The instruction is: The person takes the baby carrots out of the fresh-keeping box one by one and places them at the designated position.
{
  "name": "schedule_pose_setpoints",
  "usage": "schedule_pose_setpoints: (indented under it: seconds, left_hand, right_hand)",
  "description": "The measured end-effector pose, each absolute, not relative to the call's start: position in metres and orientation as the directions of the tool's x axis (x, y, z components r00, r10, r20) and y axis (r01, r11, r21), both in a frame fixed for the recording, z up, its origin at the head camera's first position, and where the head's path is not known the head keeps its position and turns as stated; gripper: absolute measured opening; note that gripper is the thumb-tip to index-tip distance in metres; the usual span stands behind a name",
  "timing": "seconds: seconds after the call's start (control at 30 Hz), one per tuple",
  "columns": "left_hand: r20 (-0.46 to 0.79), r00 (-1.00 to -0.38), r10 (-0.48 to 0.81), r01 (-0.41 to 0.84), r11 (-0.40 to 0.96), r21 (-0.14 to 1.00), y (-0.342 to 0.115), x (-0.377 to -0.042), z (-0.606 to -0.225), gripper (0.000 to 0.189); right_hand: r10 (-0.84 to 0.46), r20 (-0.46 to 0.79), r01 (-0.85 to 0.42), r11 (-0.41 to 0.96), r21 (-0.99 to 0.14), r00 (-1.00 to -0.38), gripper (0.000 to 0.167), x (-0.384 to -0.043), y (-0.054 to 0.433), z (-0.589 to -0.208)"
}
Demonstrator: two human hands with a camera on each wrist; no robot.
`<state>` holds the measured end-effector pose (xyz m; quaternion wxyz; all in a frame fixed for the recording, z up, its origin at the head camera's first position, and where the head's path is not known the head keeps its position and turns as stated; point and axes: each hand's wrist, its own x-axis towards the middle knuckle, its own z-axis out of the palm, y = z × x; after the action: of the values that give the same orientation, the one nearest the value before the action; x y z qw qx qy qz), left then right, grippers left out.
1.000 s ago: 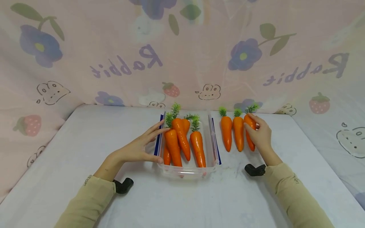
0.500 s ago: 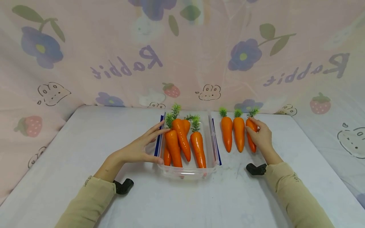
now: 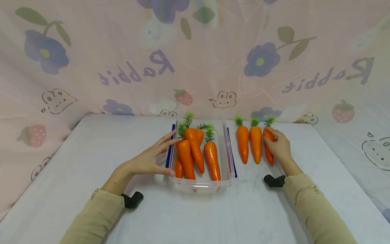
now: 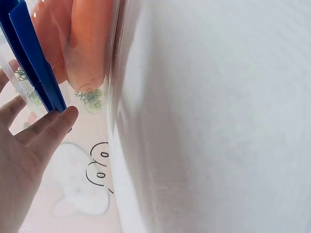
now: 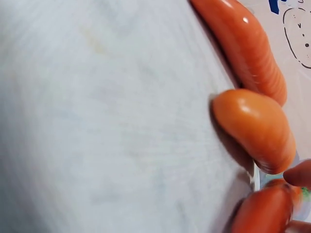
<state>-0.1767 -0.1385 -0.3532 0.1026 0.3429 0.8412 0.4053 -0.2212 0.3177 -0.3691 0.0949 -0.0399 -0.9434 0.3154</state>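
Toy carrots with green tufted tops fill part of a clear plastic box (image 3: 201, 184) in the middle of the table; one carrot (image 3: 212, 159) lies on its right side. My left hand (image 3: 146, 159) rests against the box's left wall, fingers spread and nearly straight. In the left wrist view, fingertips (image 4: 69, 115) touch the blue latch (image 4: 34, 53). My right hand (image 3: 279, 146) pinches the rightmost carrot (image 3: 268, 149) between thumb and fingers, its tip pointing toward me. Beside it lie two more carrots (image 3: 256, 144) (image 3: 242, 144) in a row.
A white-covered table (image 3: 201, 217) spreads under everything. Behind it hangs a pink cloth (image 3: 195, 61) printed with rabbits, flowers and strawberries. A black wrist mount sits at each cuff, one near the left (image 3: 133, 200) and one near the right (image 3: 274, 181).
The rightmost carrot has shifted slightly toward me and straightened in line with its two neighbours, my right hand staying on it. My left hand keeps its place on the box.
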Motion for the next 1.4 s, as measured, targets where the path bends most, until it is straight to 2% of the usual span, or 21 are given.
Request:
schedule_pose_setpoints:
  seconds: [0.33, 0.73, 0.9, 1.13, 1.4]
  left_hand:
    - [0.105, -0.744, 0.66, 0.49, 0.432, 0.757, -0.138, -0.175, -0.352, 0.095]
    - [0.098, -0.749, 0.656, 0.487, 0.444, 0.752, -0.137, -0.174, -0.351, 0.095]
    - [0.095, -0.751, 0.653, 0.485, 0.448, 0.751, -0.138, -0.175, -0.351, 0.095]
    - [0.096, -0.749, 0.656, 0.477, 0.433, 0.765, -0.138, -0.176, -0.353, 0.094]
    - [0.094, -0.75, 0.654, 0.474, 0.434, 0.766, -0.138, -0.176, -0.353, 0.094]
  right_hand:
    - [0.161, 0.159, 0.029, 0.785, -0.619, -0.974, 0.052, -0.219, 0.318, -0.366]
    - [0.258, 0.325, -0.023, 0.75, -0.66, -0.91, 0.045, -0.219, 0.307, -0.353]
    - [0.257, 0.292, -0.024, 0.712, -0.702, -0.921, 0.047, -0.217, 0.296, -0.342]
    - [0.238, 0.325, -0.116, 0.615, -0.78, -0.915, 0.044, -0.212, 0.271, -0.329]
    - [0.197, 0.301, -0.152, 0.542, -0.826, -0.933, 0.046, -0.204, 0.242, -0.314]
